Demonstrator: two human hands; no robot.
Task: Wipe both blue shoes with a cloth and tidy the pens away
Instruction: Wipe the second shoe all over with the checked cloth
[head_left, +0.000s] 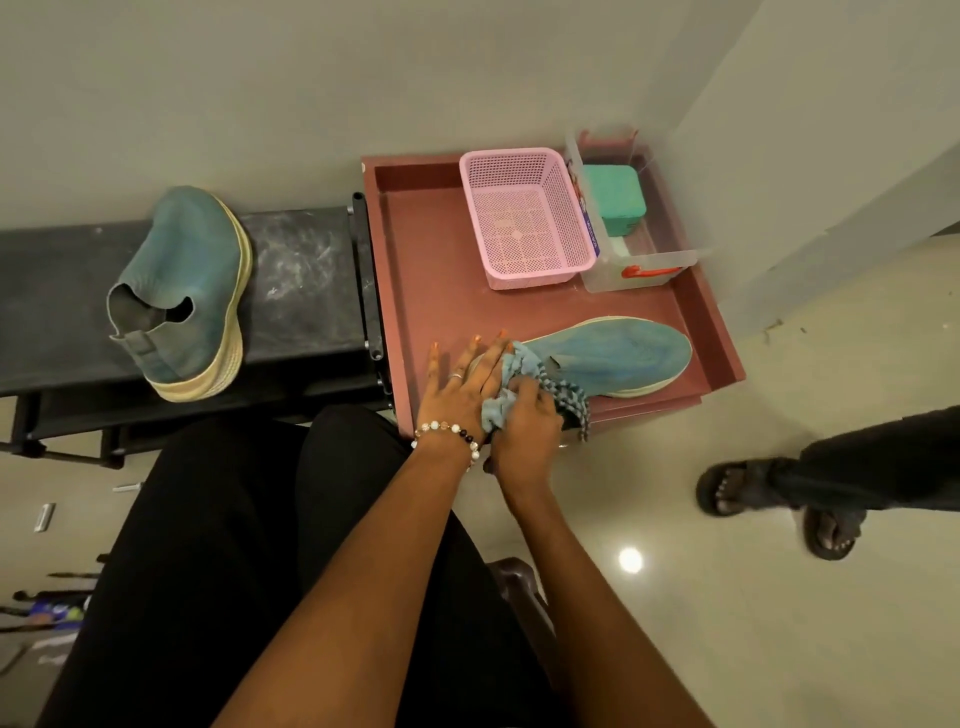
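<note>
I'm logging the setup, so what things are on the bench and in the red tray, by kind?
Blue shoes: 2 (one on the bench, one in the red tray)
Cloth: 1
Pink basket: 1
Clear box: 1
Total: 5

You're indoors, likely a home corner or entry area, though the room type can't be fixed. Landmark: the maroon tray table (415, 249). Behind it, plain pale walls meet at a corner. Beneath and right of it, glossy pale floor tiles (779, 597) reflect a ceiling light. Left of it, touching, a black rack (306, 270) holds a blue shoe (182, 291). On it, a pink basket (524, 218).
</note>
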